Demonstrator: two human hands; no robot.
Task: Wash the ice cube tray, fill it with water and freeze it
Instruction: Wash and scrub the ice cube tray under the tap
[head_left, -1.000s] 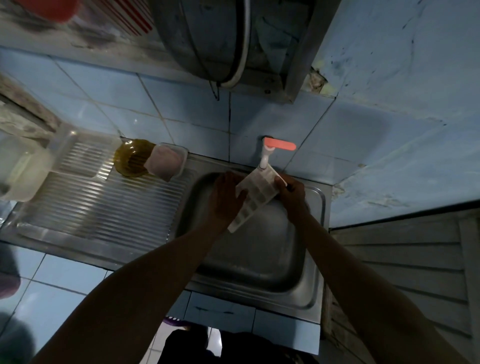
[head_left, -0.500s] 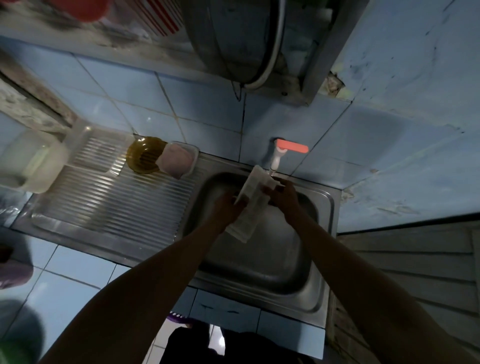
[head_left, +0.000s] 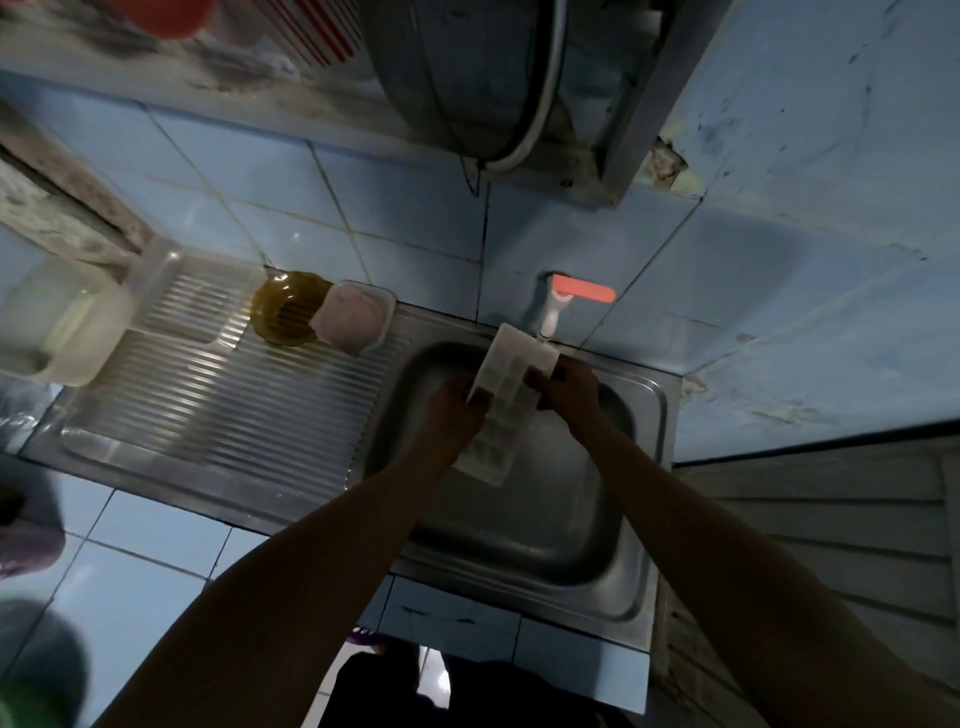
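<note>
A white ice cube tray (head_left: 506, 395) is held tilted over the steel sink basin (head_left: 545, 525), its far end just under the white tap (head_left: 549, 319) with the red handle (head_left: 582, 290). My left hand (head_left: 457, 410) grips the tray's left edge near the middle. My right hand (head_left: 563, 387) grips its right edge near the top. The tray's compartments face up toward me. I cannot make out running water.
The ribbed steel drainboard (head_left: 223, 400) lies left of the basin. On it stand an amber glass dish (head_left: 288, 309), a small container with a pink lump (head_left: 353, 317) and clear plastic boxes (head_left: 67, 322). A blue tiled wall rises behind.
The tray has turned from nearly edge-on to showing its compartments. Both hands kept their hold on it and stayed under the tap.
</note>
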